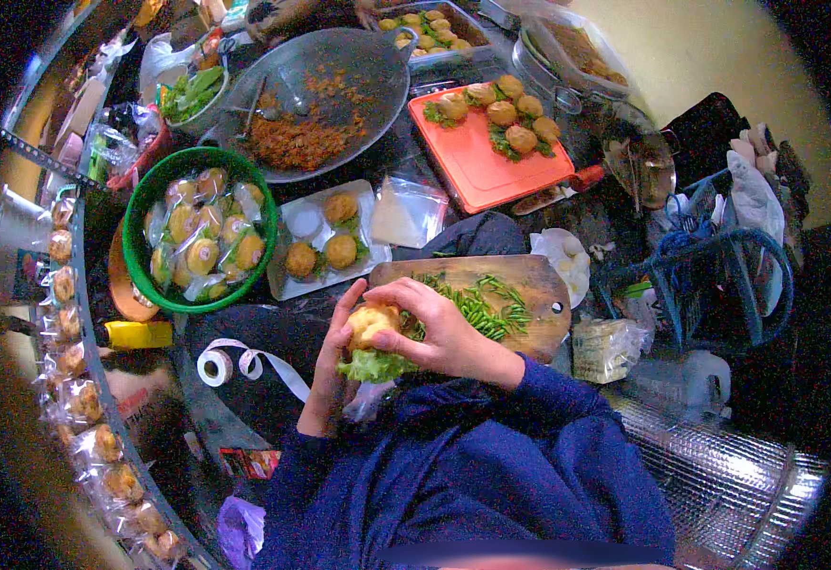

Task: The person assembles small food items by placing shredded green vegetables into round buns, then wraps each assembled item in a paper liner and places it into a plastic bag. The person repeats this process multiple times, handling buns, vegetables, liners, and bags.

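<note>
A small golden bun [372, 321] with a frilly lettuce leaf [377, 367] under it is held between both hands, in front of my body. My left hand [330, 347] closes round its left side, palm inward. From the right, my right hand [448, 334] grips it with thumb and fingers. Just beyond lies a wooden cutting board [544, 285] carrying many small green chillies [491, 312]. Farther off, a pale tray [287, 283] holds three buns with greens, beside a stack of clear plastic bags [408, 211].
A green basket [130, 249] of wrapped buns stands left. Behind are a large wok [244, 85] with brown filling and an orange-red board [477, 190] bearing several filled buns. A sticker roll [214, 367] lies left, a blue basket [686, 304] right. Wrapped buns [83, 404] line the left edge.
</note>
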`<action>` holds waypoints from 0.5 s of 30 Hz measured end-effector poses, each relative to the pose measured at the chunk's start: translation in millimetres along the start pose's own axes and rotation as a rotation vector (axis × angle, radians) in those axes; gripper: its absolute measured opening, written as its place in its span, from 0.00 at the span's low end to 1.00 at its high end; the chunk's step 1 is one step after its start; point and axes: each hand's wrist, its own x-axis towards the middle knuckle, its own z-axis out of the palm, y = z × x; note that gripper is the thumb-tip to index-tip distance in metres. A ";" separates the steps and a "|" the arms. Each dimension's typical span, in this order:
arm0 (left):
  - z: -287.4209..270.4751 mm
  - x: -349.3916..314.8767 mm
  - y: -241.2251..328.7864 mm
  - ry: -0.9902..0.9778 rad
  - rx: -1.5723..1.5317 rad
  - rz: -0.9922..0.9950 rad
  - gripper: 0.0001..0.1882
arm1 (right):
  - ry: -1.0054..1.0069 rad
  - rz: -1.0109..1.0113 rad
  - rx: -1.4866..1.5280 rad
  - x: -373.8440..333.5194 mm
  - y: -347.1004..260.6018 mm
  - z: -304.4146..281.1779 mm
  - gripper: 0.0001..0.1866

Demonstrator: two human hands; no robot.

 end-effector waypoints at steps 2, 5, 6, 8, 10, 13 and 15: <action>-0.2 -1.5 -0.7 0.039 -0.004 0.026 0.38 | 0.075 0.115 0.184 4.7 14.9 -9.0 0.23; -7.9 -0.8 4.4 -0.019 -0.051 0.035 0.38 | 0.307 0.220 0.423 20.5 68.8 -47.8 0.21; -9.3 0.0 3.7 0.002 -0.037 0.027 0.38 | 0.459 0.417 0.740 27.1 93.6 -68.8 0.19; -12.6 1.2 3.6 0.009 -0.031 0.033 0.38 | 0.809 0.646 1.134 36.6 146.2 -105.6 0.15; -14.2 2.0 3.4 0.019 -0.041 0.043 0.38 | 1.017 0.732 1.099 33.0 194.6 -128.2 0.10; -13.5 1.3 2.2 0.020 -0.057 0.055 0.38 | 1.107 0.813 0.917 24.0 248.9 -146.1 0.08; -12.2 0.5 2.0 -0.009 -0.047 0.052 0.37 | 1.129 0.915 0.767 22.1 272.1 -152.3 0.08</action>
